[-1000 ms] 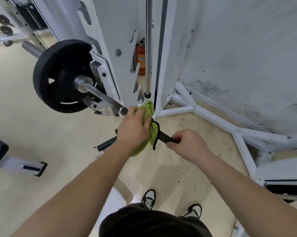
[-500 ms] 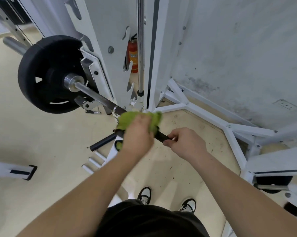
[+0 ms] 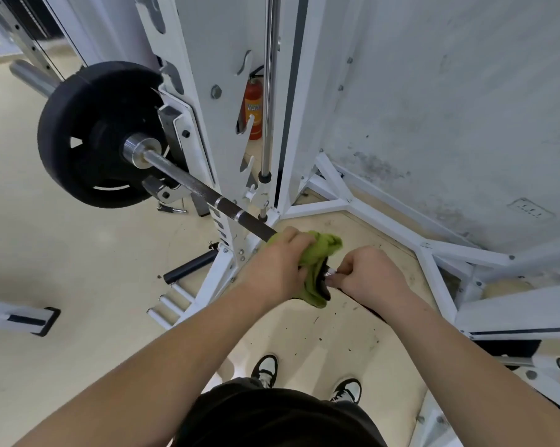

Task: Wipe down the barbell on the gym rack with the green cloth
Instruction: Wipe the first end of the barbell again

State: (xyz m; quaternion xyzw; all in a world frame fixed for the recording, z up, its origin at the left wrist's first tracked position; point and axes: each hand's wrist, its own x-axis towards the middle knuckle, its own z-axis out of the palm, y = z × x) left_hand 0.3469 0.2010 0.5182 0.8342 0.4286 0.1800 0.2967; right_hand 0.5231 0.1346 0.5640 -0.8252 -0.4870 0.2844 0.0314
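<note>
Green cloth (image 3: 319,256) is bunched around the barbell (image 3: 204,191), close to the person's body, with the left hand (image 3: 277,269) closed over it. The right hand (image 3: 370,277) is curled tight around the bar just beside the cloth, steadying it. The bar sits on the white rack (image 3: 207,101), running away to a black weight plate (image 3: 101,133). I'd say the job is midway: the long bare stretch between cloth and plate looks yet to be rubbed, though I can't tell clean from dirty.
</note>
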